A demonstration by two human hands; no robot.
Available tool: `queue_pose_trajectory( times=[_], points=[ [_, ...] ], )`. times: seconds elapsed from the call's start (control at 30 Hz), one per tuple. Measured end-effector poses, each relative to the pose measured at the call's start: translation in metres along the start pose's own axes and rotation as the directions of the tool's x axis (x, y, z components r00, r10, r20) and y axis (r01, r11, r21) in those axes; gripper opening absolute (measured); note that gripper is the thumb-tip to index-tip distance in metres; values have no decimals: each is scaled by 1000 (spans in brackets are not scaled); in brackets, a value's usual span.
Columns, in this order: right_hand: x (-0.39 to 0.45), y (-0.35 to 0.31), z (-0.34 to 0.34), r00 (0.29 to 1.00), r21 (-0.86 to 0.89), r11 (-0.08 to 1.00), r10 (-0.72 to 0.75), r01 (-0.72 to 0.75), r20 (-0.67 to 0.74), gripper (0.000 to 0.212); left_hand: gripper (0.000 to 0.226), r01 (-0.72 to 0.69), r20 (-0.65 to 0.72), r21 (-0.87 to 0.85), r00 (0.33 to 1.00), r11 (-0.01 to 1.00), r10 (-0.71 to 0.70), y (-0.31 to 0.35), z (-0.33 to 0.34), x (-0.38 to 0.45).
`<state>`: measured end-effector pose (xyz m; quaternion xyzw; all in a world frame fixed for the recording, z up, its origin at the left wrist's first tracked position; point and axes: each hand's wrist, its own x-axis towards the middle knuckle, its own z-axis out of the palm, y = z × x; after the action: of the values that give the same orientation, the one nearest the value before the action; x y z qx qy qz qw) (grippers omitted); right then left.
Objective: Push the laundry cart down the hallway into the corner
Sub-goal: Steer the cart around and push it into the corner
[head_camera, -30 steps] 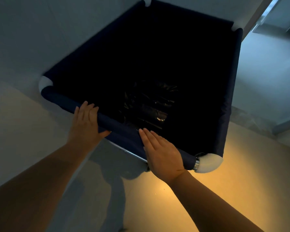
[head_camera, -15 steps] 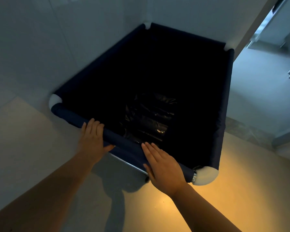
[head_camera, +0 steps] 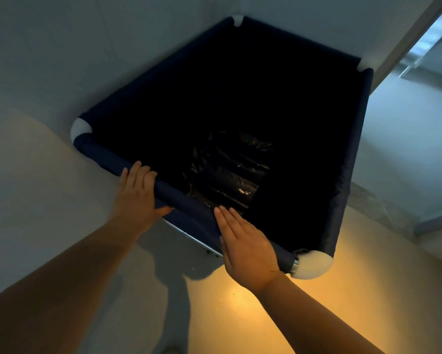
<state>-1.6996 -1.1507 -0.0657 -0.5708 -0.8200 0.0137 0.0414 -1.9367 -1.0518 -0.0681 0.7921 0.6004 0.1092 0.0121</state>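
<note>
The laundry cart (head_camera: 107, 159) is a square dark navy fabric bin with white corner caps, seen from above. Its far corner sits tight in the corner of two pale walls. A crumpled black plastic bag (head_camera: 230, 172) lies at the bottom. My left hand (head_camera: 138, 195) rests on the near padded rail, fingers over the top and thumb underneath. My right hand (head_camera: 248, 249) lies flat on the same rail further right, fingers straight and together, palm pressing down.
Pale walls (head_camera: 61, 60) stand along the cart's left and far sides. A doorway (head_camera: 419, 54) opens at the upper right onto a lighter floor. A stone threshold strip (head_camera: 375, 208) runs right of the cart. The tiled floor (head_camera: 253, 315) under me glows orange.
The cart's rim sits slightly differently in view as my head shifts. Both hands stay on the near rail in the same places.
</note>
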Motion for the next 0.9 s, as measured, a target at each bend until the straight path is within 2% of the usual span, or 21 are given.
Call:
queue_pose_trajectory(
  times=[0.27, 0.43, 0.53, 0.63, 0.73, 0.8, 0.9],
  points=[
    [46, -24, 4, 999, 99, 995, 15, -20, 49, 64, 91, -32, 53, 14, 998, 999, 31, -46, 0, 37],
    [48, -24, 9, 995, 55, 998, 25, -31, 98, 69, 92, -51, 50, -7, 997, 999, 51, -51, 1, 39],
    [49, -26, 8, 993, 62, 997, 45, -53, 111, 69, 92, -50, 110, 14, 993, 999, 48, -51, -5, 40],
    [50, -29, 6, 996, 87, 993, 72, -77, 58, 62, 96, 8, 236, 90, 971, 996, -29, -47, -15, 45],
    [51, -25, -1, 998, 172, 983, 56, -61, 33, 60, 92, 108, 385, 224, 903, 968, -190, -24, -28, 49],
    [48, -18, -3, 997, 268, 963, 22, -39, 69, 59, 81, 195, 410, 165, 878, 967, -247, 11, -30, 41],
    [40, 6, -11, 993, 382, 923, 13, -57, 117, 52, 68, 315, 303, -123, 915, 941, -266, 82, -24, 14]
  ],
)
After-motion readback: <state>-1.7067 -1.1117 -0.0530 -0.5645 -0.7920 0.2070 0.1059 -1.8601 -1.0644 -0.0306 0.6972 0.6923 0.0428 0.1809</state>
